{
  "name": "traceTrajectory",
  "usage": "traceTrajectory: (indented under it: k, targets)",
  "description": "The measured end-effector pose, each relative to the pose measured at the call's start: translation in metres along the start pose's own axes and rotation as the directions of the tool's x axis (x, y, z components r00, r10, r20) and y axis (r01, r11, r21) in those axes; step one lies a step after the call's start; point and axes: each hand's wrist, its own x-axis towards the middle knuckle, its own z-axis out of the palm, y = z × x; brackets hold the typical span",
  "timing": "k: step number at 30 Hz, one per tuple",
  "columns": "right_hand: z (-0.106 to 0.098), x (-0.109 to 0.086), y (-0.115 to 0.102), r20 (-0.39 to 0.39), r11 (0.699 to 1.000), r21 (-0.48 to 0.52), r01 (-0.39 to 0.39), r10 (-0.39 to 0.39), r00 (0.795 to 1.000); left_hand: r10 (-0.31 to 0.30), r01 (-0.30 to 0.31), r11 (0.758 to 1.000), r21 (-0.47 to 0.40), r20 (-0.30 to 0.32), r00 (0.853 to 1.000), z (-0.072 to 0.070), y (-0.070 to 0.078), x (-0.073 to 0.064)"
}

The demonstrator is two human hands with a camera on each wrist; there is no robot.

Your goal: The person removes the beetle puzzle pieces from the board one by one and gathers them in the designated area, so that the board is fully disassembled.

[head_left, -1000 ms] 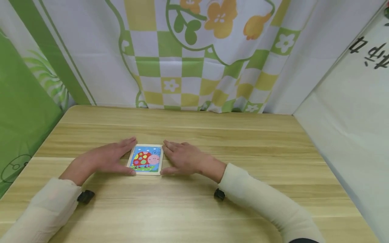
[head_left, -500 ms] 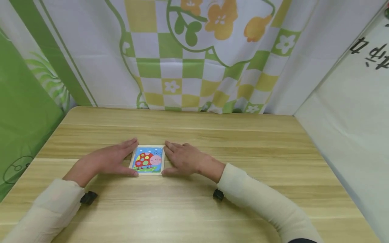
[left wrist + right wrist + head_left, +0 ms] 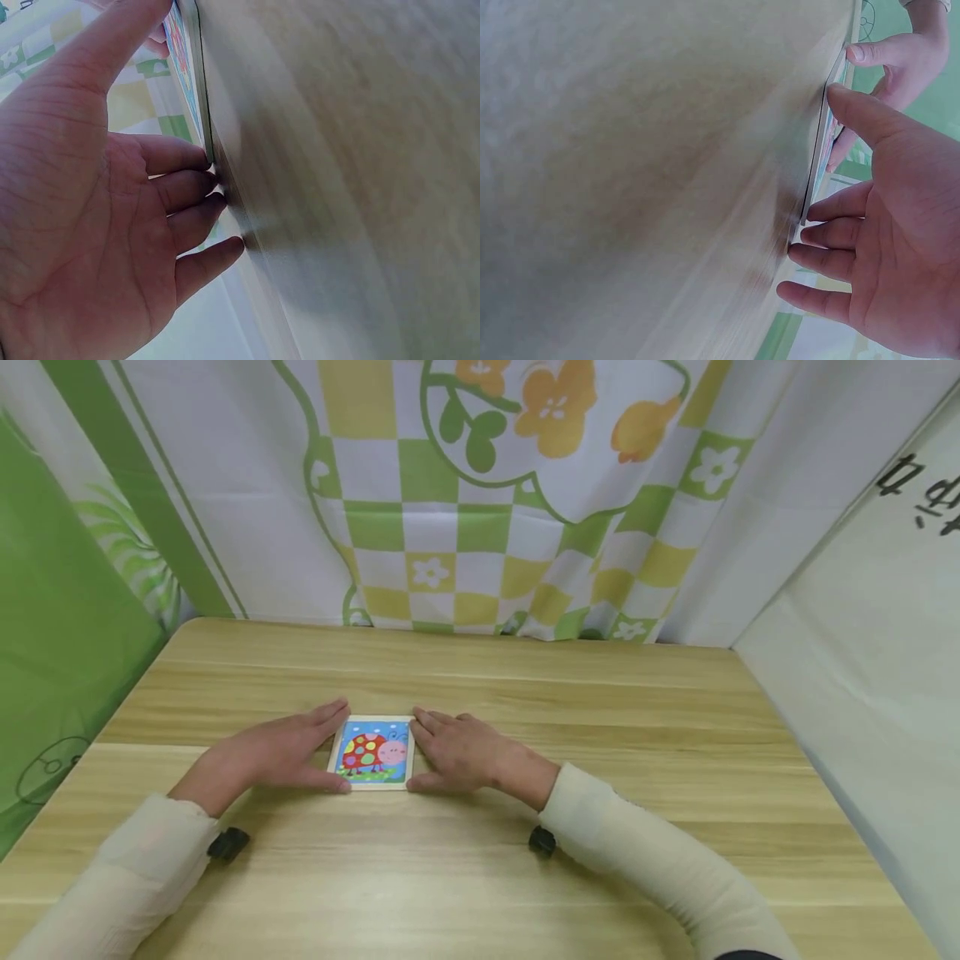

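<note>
A small picture board (image 3: pixel 372 752) with a pale wood-coloured rim lies flat on the table, showing a red spotted ladybug on blue. At its left side, my left hand (image 3: pixel 281 752) rests with the thumb by the near corner and the fingertips by the far one. My right hand (image 3: pixel 468 756) mirrors this along the right side. In the left wrist view, the board's edge (image 3: pixel 204 112) meets the index fingertip, and the fingers are nearly straight. The right wrist view shows the right thumb (image 3: pixel 870 116) and index finger touching the board's edge (image 3: pixel 817 154).
The wood-grain table (image 3: pixel 480 877) extends around the board. A checked floral curtain (image 3: pixel 480 527) hangs behind its far edge. Green cloth (image 3: pixel 67 610) stands on the left and a white sheet with black writing (image 3: pixel 885 635) on the right.
The head view has shifted slightly, so everything appears a little further right. Both hands and the picture board keep the same arrangement, with no clear movement across the table.
</note>
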Motion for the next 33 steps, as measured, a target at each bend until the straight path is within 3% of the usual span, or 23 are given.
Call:
traceTrajectory:
  k: [14, 23, 33]
  targets:
    - [0.002, -0.003, 0.009, -0.004, 0.999, 0.046, -0.025, 0.025, 1.000, 0.003, -0.003, 1.000, -0.026, -0.009, 1.000, 0.002, 0.001, 0.008]
    - [0.004, -0.011, 0.027, -0.001, 0.993, 0.100, -0.065, 0.065, 0.998, 0.016, -0.014, 0.998, -0.054, 0.025, 1.000, -0.004, 0.011, 0.026]
    - [0.007, -0.022, 0.053, -0.013, 0.983, 0.157, -0.091, 0.094, 0.996, 0.040, -0.036, 0.996, -0.082, 0.047, 0.998, -0.007, 0.019, 0.061]
